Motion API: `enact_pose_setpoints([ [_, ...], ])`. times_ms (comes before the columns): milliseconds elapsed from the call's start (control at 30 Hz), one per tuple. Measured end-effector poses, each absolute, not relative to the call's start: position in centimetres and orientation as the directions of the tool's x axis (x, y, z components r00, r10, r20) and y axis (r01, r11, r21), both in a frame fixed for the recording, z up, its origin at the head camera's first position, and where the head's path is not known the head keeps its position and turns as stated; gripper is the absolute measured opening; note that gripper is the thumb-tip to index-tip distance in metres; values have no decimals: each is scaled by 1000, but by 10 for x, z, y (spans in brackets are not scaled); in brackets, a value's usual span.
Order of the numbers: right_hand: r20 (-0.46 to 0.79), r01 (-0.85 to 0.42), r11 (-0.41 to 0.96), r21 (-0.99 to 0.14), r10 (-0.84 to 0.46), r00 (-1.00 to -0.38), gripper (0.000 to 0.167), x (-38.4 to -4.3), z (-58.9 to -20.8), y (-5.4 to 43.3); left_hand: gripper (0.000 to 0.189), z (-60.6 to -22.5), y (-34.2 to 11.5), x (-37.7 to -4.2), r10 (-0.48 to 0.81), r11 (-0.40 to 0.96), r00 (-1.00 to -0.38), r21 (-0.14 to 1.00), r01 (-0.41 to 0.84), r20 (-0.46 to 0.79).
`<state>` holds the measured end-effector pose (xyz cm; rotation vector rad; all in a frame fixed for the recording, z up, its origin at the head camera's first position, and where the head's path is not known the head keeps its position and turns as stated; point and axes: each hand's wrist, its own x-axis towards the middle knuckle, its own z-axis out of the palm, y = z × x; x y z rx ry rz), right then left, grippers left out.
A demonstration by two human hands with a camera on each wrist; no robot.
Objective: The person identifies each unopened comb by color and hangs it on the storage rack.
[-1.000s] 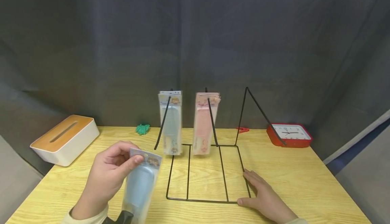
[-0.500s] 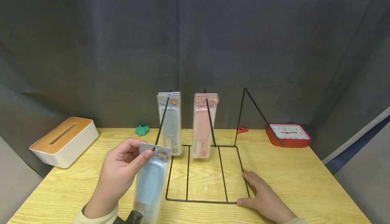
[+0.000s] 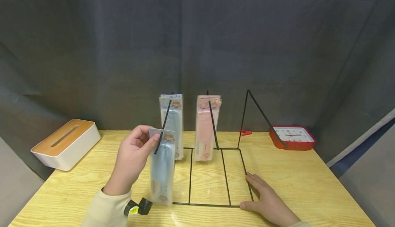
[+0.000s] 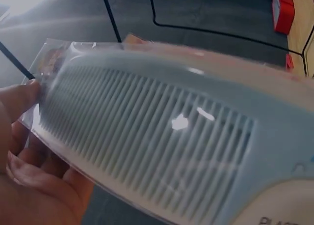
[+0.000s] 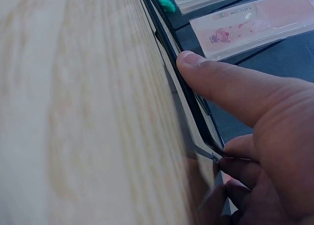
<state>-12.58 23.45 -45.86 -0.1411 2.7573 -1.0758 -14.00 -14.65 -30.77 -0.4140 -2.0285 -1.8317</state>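
Note:
My left hand (image 3: 131,160) pinches the top corner of a packaged blue comb (image 3: 162,165) between thumb and fingers. The left rod of a black wire display rack (image 3: 210,205) passes at the package's top card, its tip showing in front. In the left wrist view the comb's teeth (image 4: 147,131) show through clear wrap. Farther up that rod hang several more blue comb packs (image 3: 176,117). Pink comb packs (image 3: 205,127) hang on the middle rod. My right hand (image 3: 270,198) rests at the rack's front right corner, the thumb (image 5: 216,80) touching the front bar and the fingers the side bar.
A red clock (image 3: 293,138) lies at the back right, near the bare right rod (image 3: 265,115). Behind the rack is a red clip (image 3: 245,132). A white tissue box (image 3: 66,144) with a wooden lid stands at left. Something green (image 5: 167,3) shows in the right wrist view.
My left hand has moved right, up and away from me with the blue comb pack, bringing its card onto the left rod's tip and a little along it. The right hand stays put.

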Motion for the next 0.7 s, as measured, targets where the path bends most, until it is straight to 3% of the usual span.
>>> enact_pose_setpoints([
  [200, -132, -20, 721, -692, -154, -979, 108, -126, -460, 233, 13, -306, -140, -174, -112, 98, -903, 909, 405, 414],
  [400, -117, -38, 718, -694, -165, -979, 107, -125, -460, 232, 22, -299, -134, -203, -188, 174, -915, 929, 327, 358],
  [700, -124, -35, 720, -693, -166, -978, 106, -126, -459, 231, 29, -299, -130, -229, -298, 222, -885, 927, 301, 358],
])
